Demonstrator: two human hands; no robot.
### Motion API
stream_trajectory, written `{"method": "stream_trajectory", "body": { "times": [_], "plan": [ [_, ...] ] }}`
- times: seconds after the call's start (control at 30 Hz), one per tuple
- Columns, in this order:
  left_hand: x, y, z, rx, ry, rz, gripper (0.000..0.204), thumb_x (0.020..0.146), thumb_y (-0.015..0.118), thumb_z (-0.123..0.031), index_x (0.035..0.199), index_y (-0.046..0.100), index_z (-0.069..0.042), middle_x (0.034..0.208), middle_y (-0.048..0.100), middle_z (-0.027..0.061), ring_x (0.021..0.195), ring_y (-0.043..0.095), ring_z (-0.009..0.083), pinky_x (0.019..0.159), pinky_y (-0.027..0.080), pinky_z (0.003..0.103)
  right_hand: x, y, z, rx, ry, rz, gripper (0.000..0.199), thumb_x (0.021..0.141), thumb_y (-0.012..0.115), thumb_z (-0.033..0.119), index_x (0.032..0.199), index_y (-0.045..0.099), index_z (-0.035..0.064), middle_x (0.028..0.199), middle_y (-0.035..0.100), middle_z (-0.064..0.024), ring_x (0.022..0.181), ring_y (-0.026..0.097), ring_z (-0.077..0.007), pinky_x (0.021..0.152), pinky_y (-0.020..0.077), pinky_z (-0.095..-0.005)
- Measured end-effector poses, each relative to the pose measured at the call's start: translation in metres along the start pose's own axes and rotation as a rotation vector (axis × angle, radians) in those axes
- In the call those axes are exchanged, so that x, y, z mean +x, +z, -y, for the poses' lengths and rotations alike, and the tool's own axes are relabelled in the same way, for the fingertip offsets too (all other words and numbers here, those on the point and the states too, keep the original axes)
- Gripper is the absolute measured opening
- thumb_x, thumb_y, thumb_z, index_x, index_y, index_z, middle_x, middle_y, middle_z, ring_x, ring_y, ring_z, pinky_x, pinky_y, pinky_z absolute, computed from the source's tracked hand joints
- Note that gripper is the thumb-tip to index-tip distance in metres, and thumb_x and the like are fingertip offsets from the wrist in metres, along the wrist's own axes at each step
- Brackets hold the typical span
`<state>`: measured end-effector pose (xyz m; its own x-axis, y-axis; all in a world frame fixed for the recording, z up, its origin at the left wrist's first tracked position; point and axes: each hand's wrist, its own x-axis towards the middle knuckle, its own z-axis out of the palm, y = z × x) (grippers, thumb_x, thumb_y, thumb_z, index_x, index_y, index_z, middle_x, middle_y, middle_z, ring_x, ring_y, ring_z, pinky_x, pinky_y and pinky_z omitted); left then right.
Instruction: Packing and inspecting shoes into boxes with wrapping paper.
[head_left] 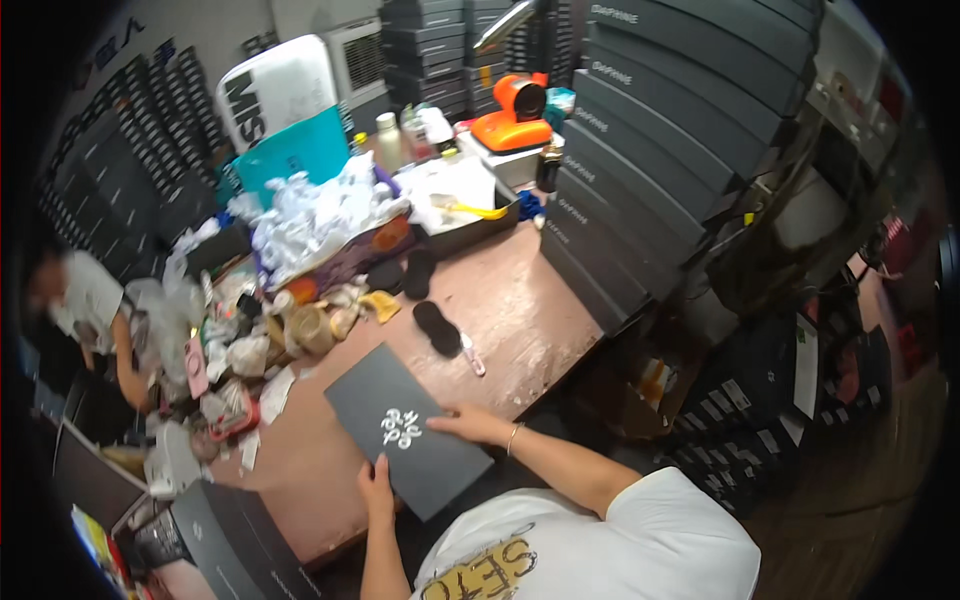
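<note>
A flat dark grey shoebox (375, 385), white lettering on its top, lies tilted at the near edge of the pinkish table, between my hands. My left hand (376, 488) grips its left near edge, thumb up along the side. With my right hand (472, 425) I hold its right edge, fingers resting on the top. The box looks closed; its underside and contents are hidden. Just beyond it lie a black oblong pad (437, 328) and a small pink-and-white slim item (472, 356). Farther back is another black pad (420, 274).
Tall stacks of dark shoeboxes (640, 150) rise at the right. An open box of crumpled white paper (320, 220), an orange device (510, 118) and bottles (389, 140) stand behind. Clutter (300, 330) fills the left side, where another person (95, 310) works. More dark boxes (225, 540) sit near left.
</note>
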<state>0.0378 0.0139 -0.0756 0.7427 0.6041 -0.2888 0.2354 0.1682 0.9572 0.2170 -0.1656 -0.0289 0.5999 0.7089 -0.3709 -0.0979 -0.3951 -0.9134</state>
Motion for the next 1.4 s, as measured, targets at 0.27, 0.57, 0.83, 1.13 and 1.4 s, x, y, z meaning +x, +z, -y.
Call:
{"method": "stream_trajectory", "body": {
  "times": [0.27, 0.57, 0.83, 1.13, 1.4],
  "plan": [
    [-0.028, 0.027, -0.044, -0.676, -0.010, 0.232, 0.057, 0.091, 0.052, -0.040, 0.133, 0.045, -0.002, 0.128, 0.054, 0.0110, 0.114, 0.054, 0.0262, 0.098, 0.043, 0.039, -0.045, -0.005, 0.051, 0.157, -0.424, 0.056, 0.077, 0.088, 0.063, 0.039, 0.141, 0.030, -0.0068, 0.141, 0.041, -0.0229, 0.129, 0.040, -0.0248, 0.106, 0.0327, -0.0340],
    [-0.034, 0.134, -0.371, -0.762, 0.440, 0.654, 0.047, 0.094, 0.044, -0.044, 0.121, 0.055, -0.006, 0.114, 0.061, 0.0084, 0.101, 0.060, 0.0203, 0.089, 0.048, 0.033, -0.184, -0.099, 0.244, -1.808, -1.217, -0.988, 0.082, 0.074, 0.067, 0.042, 0.143, 0.024, 0.0425, 0.152, 0.025, -0.0013, 0.141, 0.022, -0.0302, 0.112, 0.0060, -0.0666],
    [-0.100, 0.196, -0.478, -0.348, 1.036, 0.784, 0.069, 0.094, 0.047, -0.052, 0.146, 0.027, -0.012, 0.144, 0.034, 0.0178, 0.124, 0.046, 0.0302, 0.100, 0.039, 0.043, -0.300, -0.246, 0.386, -1.827, -1.323, -1.526, 0.113, 0.051, 0.088, 0.010, 0.145, 0.025, 0.0074, 0.131, 0.034, -0.0219, 0.122, 0.037, -0.0407, 0.105, 0.0326, -0.0467],
    [-0.042, -0.056, -0.286, 0.668, 0.894, 0.139, 0.074, 0.074, 0.072, -0.011, 0.140, 0.040, -0.006, 0.147, 0.033, 0.0158, 0.133, 0.037, 0.0278, 0.103, 0.036, 0.038, -0.359, -0.372, 0.363, -1.688, -0.465, -1.589, 0.048, 0.081, 0.071, 0.029, 0.119, 0.058, 0.0025, 0.116, 0.060, -0.0166, 0.111, 0.055, -0.0365, 0.096, 0.0447, -0.0400],
    [-0.099, -0.414, -0.058, 1.083, -0.280, -0.942, 0.075, 0.085, 0.062, -0.044, 0.137, 0.038, 0.005, 0.140, 0.039, 0.0286, 0.130, 0.038, 0.0408, 0.107, 0.032, 0.043, -0.179, -0.124, 0.264, -1.247, -1.011, -0.248, 0.046, 0.076, 0.073, 0.017, 0.116, 0.055, 0.0022, 0.106, 0.063, -0.0120, 0.097, 0.061, -0.0295, 0.080, 0.0497, -0.0376]
  ]
}}
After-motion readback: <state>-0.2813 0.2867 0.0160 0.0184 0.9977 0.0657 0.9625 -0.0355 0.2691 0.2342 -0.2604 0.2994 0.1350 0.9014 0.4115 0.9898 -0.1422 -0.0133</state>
